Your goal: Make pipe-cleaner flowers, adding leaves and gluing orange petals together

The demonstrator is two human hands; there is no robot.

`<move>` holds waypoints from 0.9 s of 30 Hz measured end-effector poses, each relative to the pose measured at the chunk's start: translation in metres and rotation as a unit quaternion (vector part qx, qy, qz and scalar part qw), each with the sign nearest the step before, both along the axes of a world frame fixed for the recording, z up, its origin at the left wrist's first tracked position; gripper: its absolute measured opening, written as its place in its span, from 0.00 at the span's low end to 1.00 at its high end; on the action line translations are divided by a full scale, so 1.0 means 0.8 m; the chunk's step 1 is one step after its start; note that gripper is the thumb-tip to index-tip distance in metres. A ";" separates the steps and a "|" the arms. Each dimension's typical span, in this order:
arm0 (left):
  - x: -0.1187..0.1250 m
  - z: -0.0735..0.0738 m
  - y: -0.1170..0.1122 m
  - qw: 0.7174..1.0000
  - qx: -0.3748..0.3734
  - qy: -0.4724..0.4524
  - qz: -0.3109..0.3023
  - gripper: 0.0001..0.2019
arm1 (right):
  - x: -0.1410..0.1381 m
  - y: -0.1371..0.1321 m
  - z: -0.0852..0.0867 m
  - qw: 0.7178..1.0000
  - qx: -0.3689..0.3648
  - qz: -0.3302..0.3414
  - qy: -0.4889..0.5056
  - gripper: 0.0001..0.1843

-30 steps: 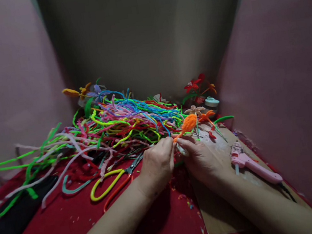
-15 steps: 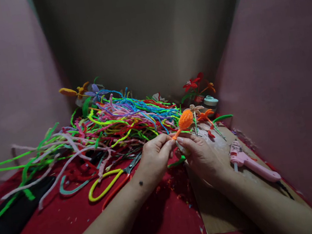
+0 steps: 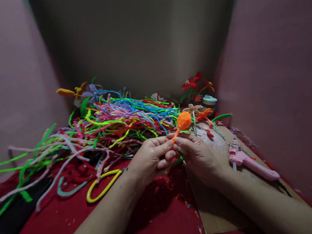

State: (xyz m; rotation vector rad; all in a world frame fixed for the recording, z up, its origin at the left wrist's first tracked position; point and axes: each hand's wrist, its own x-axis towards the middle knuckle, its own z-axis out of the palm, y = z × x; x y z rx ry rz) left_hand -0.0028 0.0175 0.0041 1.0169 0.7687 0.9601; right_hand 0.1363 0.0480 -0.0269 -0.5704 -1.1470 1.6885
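Note:
An orange pipe-cleaner piece [image 3: 184,120], a fuzzy rounded loop with a narrow twisted stem, points up and to the right between my hands. My left hand [image 3: 153,157] pinches the lower end of that stem, its other fingers curled beneath. From the other side, my right hand [image 3: 197,152] grips the same end between thumb and fingers. Both sets of fingertips nearly meet there, and the stem's very tip is hidden. Scissors with a yellow handle [image 3: 102,186] lie partly under my left forearm.
A heap of coloured pipe cleaners [image 3: 132,114] spreads behind my hands. To the right, a pink glue gun [image 3: 251,163] rests on a brown board [image 3: 216,213]. Finished flowers [image 3: 190,83] and a pale-lidded jar [image 3: 209,101] stand at the back. Red cloth [image 3: 73,233] covers the surface.
My left hand has turned and dropped slightly, with its fingers now curled under the stem. The orange piece has shifted slightly left. My left forearm now covers the scissors' red handle.

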 end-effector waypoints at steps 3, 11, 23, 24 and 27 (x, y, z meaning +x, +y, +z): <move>0.007 -0.005 0.000 0.975 0.120 0.163 0.095 0.11 | -0.001 0.002 -0.004 0.999 0.026 -0.028 -0.001 0.06; 0.004 -0.034 -0.002 0.696 0.445 0.520 0.218 0.10 | -0.001 -0.004 0.007 0.995 0.067 -0.049 -0.045 0.07; 0.006 -0.021 -0.003 0.729 0.433 0.462 0.258 0.10 | 0.003 -0.012 0.016 0.986 0.118 -0.067 -0.102 0.05; 0.007 -0.019 -0.003 0.740 0.422 0.457 0.257 0.10 | 0.003 -0.012 0.016 0.986 0.116 -0.068 -0.099 0.04; 0.009 -0.014 -0.004 0.774 0.386 0.434 0.253 0.10 | 0.004 -0.012 0.014 0.986 0.112 -0.080 -0.090 0.05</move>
